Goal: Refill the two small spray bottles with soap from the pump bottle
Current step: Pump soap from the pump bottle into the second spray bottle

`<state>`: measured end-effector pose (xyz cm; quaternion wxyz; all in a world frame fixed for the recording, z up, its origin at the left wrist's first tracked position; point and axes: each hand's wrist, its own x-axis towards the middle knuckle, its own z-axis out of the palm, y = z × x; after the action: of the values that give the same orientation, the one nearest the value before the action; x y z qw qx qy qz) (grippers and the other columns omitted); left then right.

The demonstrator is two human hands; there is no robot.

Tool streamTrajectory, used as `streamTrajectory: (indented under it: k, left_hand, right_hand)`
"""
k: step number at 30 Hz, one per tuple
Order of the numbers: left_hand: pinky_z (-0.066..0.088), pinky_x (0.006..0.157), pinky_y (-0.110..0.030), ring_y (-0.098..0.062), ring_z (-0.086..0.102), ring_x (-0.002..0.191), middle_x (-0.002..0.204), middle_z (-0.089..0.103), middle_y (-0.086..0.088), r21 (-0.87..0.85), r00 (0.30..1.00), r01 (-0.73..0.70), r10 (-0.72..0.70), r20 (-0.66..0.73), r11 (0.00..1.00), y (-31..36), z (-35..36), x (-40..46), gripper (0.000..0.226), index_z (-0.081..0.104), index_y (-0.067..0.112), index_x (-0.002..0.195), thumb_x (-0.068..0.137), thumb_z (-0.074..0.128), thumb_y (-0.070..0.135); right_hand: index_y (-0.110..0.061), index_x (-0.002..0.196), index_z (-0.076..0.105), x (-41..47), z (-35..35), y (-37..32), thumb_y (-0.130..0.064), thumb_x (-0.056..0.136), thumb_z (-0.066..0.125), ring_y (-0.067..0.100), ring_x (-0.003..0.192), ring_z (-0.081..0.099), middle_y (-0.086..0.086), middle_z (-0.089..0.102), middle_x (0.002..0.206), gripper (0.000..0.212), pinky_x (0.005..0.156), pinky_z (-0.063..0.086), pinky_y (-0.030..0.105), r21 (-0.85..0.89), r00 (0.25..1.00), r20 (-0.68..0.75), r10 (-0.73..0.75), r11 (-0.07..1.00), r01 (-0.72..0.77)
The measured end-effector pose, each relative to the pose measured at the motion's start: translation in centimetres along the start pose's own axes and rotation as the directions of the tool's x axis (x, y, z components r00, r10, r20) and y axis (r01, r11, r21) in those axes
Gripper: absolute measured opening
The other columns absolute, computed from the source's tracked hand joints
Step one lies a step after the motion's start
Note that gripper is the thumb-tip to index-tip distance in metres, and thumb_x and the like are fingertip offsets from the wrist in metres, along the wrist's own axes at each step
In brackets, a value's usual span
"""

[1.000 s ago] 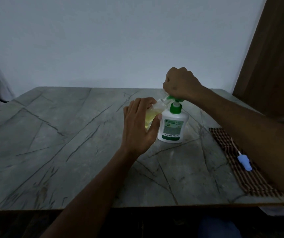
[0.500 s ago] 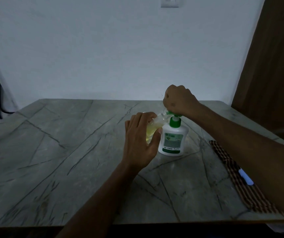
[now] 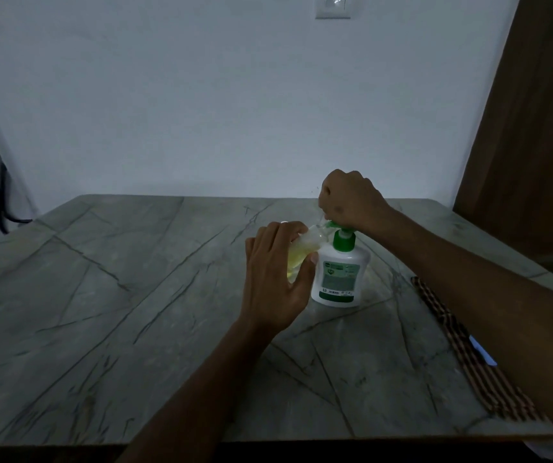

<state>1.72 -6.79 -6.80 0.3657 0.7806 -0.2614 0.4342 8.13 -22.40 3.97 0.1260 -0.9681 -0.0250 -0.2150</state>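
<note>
The left hand [image 3: 277, 279] is wrapped around 1 small spray bottle [image 3: 302, 253], a clear one with its cap off, tilted so its open neck points up toward the spout of the pump bottle [image 3: 338, 275]; yellow-green soap fills the lower part inside the curled fingers. Just right of that grip, touching the thumb side, the pump bottle stands upright: white body, green and white label, green collar and pump head. The right hand [image 3: 348, 198] is closed into a fist on top of the green pump head [image 3: 335, 225], pressing on it. All of this sits toward the far middle of a grey stone table [image 3: 118, 295] crossed by dark veins. Well right of both hands lies a brown striped cloth [image 3: 462, 342] with a small pale blue object [image 3: 484, 354] on it, mostly hidden by the right forearm. Behind are a plain white wall [image 3: 235, 95], a wall switch plate [image 3: 332, 6] and a brown wooden panel [image 3: 535, 128].
</note>
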Motion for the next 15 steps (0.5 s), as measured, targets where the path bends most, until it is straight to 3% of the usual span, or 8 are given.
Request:
streamTrajectory:
  k: [5, 9, 15]
  left_hand:
    - [0.036, 0.085, -0.028, -0.011, 0.051, 0.099, 0.109, 0.06, 0.001, -0.002, 1.0, -0.002, 0.002, 0.009, 1.0, -0.1, 0.0, -0.1, 0.036, 0.061, 0.012, 0.114, 0.087, 0.058, 0.034]
    - [0.035, 0.086, -0.025, -0.011, 0.052, 0.099, 0.11, 0.061, 0.0, -0.008, 1.0, 0.004, -0.004, 0.012, 1.0, 0.0, 0.1, 0.0, 0.038, 0.061, 0.011, 0.115, 0.088, 0.057, 0.037]
    - [0.04, 0.086, -0.033, -0.015, 0.054, 0.099, 0.109, 0.061, 0.001, -0.006, 1.0, 0.007, -0.007, 0.013, 1.0, -0.2, 0.1, -0.1, 0.035, 0.06, 0.012, 0.114, 0.088, 0.06, 0.034]
  right_hand:
    - [-0.006, 0.096, 0.066, 0.0, -0.1, 0.2, -0.016, 0.096, 0.06, 0.026, 0.077, 0.065, 0.012, 0.068, 0.092, 0.012, 0.069, 0.057, 0.037, -0.03, 1.0, 0.004, -0.02, 0.999, 0.02]
    - [-0.004, 0.101, 0.065, 0.4, -0.8, 0.3, -0.017, 0.096, 0.058, 0.031, 0.085, 0.065, 0.013, 0.065, 0.097, 0.016, 0.079, 0.06, 0.043, -0.038, 0.998, -0.013, -0.059, 0.998, 0.058]
    - [-0.006, 0.101, 0.07, 0.1, 0.1, 0.0, -0.014, 0.093, 0.063, 0.031, 0.086, 0.07, 0.014, 0.072, 0.097, 0.013, 0.083, 0.062, 0.046, 0.038, 0.999, 0.023, -0.024, 0.999, 0.023]
